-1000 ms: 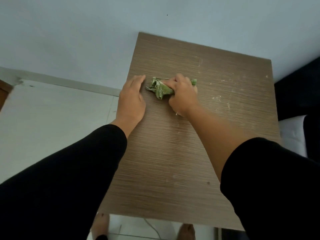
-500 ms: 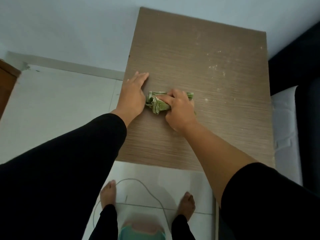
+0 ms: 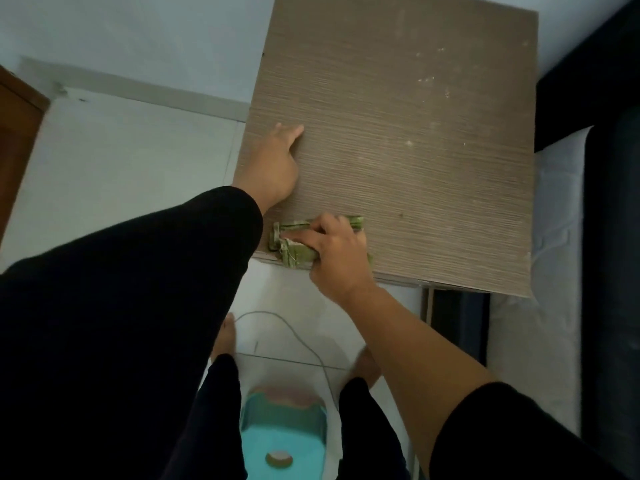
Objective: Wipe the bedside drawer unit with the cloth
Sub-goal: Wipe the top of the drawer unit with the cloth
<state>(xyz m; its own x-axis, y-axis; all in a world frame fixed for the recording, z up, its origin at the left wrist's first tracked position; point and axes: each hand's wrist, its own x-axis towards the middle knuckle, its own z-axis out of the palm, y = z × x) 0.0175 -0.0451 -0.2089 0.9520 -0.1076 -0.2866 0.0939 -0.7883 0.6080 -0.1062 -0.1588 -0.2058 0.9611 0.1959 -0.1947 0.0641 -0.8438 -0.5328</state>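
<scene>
Your left hand [image 3: 273,168] lies flat, fingers straight, on the unit [image 3: 398,140] at its left edge. Your right hand [image 3: 337,252] presses the cloth [image 3: 294,254] under curled fingers at the near edge; unwiped specks lie beyond the fingertips, far right.

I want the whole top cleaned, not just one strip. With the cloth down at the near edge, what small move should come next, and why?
Probably slide the cloth rightward and back up toward the wall. The right hand presses it at the near left edge of the drawer unit, while pale specks remain on the far right. The left hand rests flat, steadying.
</scene>
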